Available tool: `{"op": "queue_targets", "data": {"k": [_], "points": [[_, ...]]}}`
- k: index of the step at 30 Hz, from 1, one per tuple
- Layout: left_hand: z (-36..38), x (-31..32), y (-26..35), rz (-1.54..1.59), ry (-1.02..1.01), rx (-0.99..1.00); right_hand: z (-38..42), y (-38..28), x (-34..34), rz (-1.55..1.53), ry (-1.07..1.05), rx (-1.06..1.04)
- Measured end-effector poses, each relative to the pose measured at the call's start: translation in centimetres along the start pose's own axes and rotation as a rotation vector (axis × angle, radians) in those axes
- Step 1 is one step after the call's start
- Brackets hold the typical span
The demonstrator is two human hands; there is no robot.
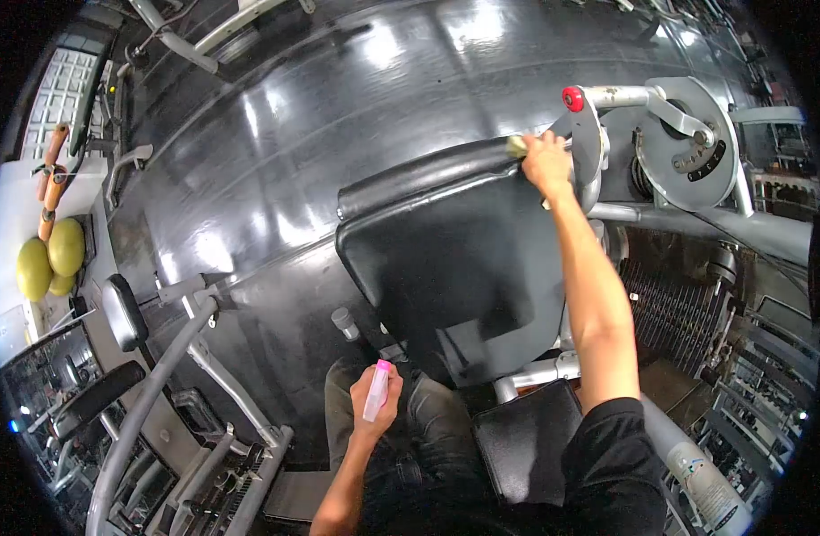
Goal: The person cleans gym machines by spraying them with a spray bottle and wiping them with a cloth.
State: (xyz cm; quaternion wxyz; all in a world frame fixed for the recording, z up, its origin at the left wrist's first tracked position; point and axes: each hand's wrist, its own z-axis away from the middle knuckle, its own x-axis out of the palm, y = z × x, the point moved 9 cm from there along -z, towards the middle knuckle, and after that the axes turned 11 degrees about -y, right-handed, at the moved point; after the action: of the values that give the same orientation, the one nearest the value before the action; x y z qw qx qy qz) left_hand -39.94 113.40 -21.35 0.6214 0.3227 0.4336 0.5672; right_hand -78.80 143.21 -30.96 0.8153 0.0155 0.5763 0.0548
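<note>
My left hand [377, 402] is closed around a small translucent bottle with a pink top [374, 401], held low in front of my legs. My right hand [547, 164] reaches forward to the far right corner of a black padded seat [445, 259]. Pale yellowish cloth [517, 146] shows at the fingers of that hand, pressed against the end of the black roller pad [428, 179] along the seat's far edge. Most of the cloth is hidden by the hand.
A round metal plate with numbered slots [691, 147] and a red-capped bar [572, 98] stand close to the right of my right hand. Silver frame tubes [159, 393] rise at the left. A smaller black pad [528, 438] lies beside my right leg.
</note>
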Motion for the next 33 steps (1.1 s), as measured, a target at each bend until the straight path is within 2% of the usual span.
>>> {"op": "queue_targets", "data": {"k": [4, 6, 8, 10, 12, 13, 14, 16, 20, 21, 22, 24, 26, 27, 28, 30, 32, 33], "points": [[-0.3, 0.6, 0.3, -0.058, -0.027, -0.009, 3.2, -7.9, 0.2, -0.193, -0.128, -0.143], [-0.5, 0.8, 1.1, -0.137, -0.053, 0.018, 4.7, -12.2, -0.1, -0.243, -0.067, -0.342], [-0.8, 0.8, 2.0, -0.141, -0.051, 0.034, 4.6, -12.9, -0.3, -0.268, -0.106, -0.401], [-1.0, 1.0, 2.6, -0.137, -0.058, 0.054, 3.3, -10.4, -0.1, -0.234, -0.066, -0.377], [-1.5, 1.1, 3.0, -0.150, -0.054, 0.073, 1.8, -5.7, -0.2, -0.136, 0.069, -0.239], [-1.6, 1.3, 3.0, -0.151, -0.058, 0.077, 1.5, -3.2, -0.8, -0.194, 0.174, -0.203], [-1.5, 1.4, 2.7, -0.140, -0.049, 0.081, 1.3, -1.1, -0.4, -0.115, 0.189, -0.164], [-1.1, 1.7, 2.1, -0.125, -0.044, 0.079, 2.6, 1.7, -1.0, -0.150, 0.270, -0.080], [-0.9, 2.8, 0.5, -0.063, -0.060, 0.061, 8.6, 3.0, 0.9, -0.559, 0.440, 0.169], [-0.9, 3.1, 0.5, -0.094, -0.076, 0.074, 9.9, 2.0, 2.5, -0.520, 0.415, 0.205], [-0.8, 3.2, 0.8, -0.097, -0.082, 0.075, 11.0, 0.3, 4.7, -0.435, 0.465, 0.089], [-1.1, 3.8, 1.4, -0.150, -0.136, 0.039, 13.1, -1.8, 4.3, -0.457, 0.451, -0.209], [-1.3, 3.9, 1.3, -0.133, -0.128, 0.049, 11.6, -0.3, 3.6, -0.389, 0.334, -0.263], [-1.2, 3.7, 1.3, -0.120, -0.120, 0.057, 10.6, 0.8, 3.3, -0.301, 0.342, -0.253], [-1.2, 3.6, 1.4, -0.122, -0.126, 0.057, 9.5, 2.4, 3.4, -0.300, 0.307, -0.167], [-1.7, 3.4, 1.1, -0.134, -0.121, 0.022, 8.4, 5.9, 3.3, -0.491, 0.372, 0.186], [-1.9, 3.3, 2.8, -0.197, -0.113, 0.054, 7.7, 7.2, 3.9, -0.749, 0.382, 0.441], [-1.9, 3.3, 3.4, -0.233, -0.110, 0.058, 8.1, 6.6, 3.4, -0.778, 0.422, 0.487]]}}
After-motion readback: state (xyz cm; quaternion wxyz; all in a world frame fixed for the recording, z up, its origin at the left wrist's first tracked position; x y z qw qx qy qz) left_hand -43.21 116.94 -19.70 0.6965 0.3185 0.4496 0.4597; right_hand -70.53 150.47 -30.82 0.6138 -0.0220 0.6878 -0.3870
